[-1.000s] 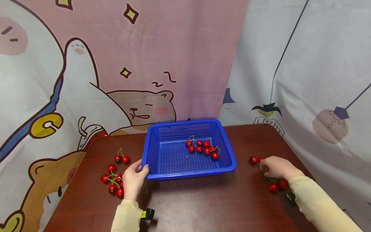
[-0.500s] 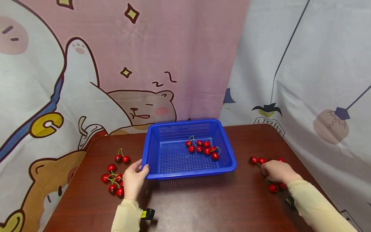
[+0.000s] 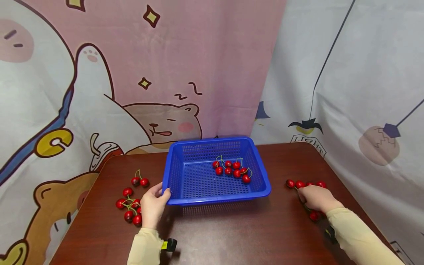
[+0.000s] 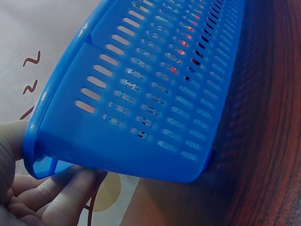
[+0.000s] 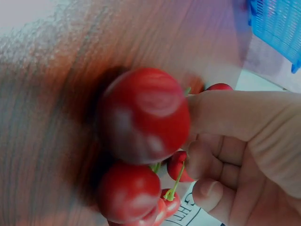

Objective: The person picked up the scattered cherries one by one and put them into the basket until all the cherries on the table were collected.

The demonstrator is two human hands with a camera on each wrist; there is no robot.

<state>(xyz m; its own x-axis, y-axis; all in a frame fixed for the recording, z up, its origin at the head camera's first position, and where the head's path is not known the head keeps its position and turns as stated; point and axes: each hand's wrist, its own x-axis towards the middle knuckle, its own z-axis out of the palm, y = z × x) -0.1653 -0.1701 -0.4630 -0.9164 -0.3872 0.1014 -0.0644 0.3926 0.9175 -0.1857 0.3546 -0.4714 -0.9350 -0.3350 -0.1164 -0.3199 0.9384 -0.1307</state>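
Note:
My left hand (image 3: 153,207) grips the front left corner of a blue plastic basket (image 3: 216,200), thumb over the rim and fingers curled beneath it in the left wrist view. Several red cherries (image 3: 228,171) with green stems lie inside, toward the basket's right side. At the right of the table, my right hand (image 3: 318,198) reaches down among more cherries (image 3: 300,184). Its thumb and fingers pinch a green stem beside a large cherry (image 5: 146,115) in the right wrist view; the pinch itself is partly hidden.
On the left of the brown wooden table (image 3: 238,235) lie several stemmed cherries (image 3: 128,216), a few partly behind my left hand. A separate pair of cherries (image 3: 144,182) sits farther back. A cartoon-printed curtain (image 3: 225,73) hangs right behind the table.
My right hand has shifted slightly down and toward me, uncovering cherries behind it. The cherries under it have moved slightly. My left hand and the basket stay in place.

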